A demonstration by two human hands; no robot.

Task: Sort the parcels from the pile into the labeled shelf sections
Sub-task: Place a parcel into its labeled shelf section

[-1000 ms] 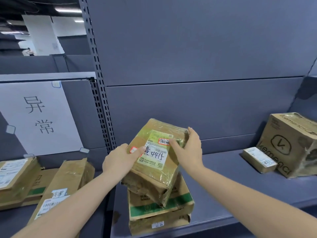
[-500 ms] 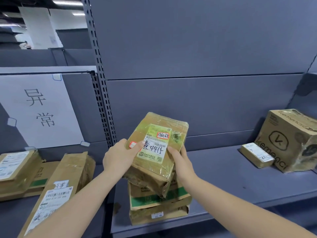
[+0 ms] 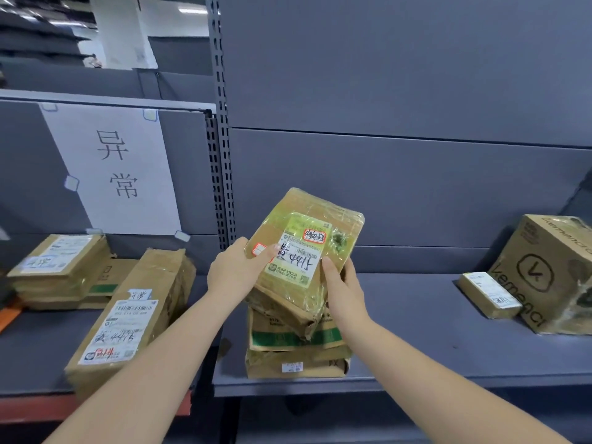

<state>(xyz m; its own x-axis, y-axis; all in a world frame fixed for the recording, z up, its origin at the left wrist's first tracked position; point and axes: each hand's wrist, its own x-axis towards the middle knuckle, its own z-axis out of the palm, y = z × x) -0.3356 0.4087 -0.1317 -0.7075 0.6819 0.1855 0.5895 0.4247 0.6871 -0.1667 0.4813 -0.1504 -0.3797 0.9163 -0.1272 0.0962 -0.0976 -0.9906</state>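
2 hands (image 3: 235,272) (image 3: 344,288) around taped parcel (image 3: 301,248)

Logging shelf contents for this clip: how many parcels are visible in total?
8. One held parcel in both hands, two stacked parcels under it, three on the left shelf, two at right. More may be hidden.
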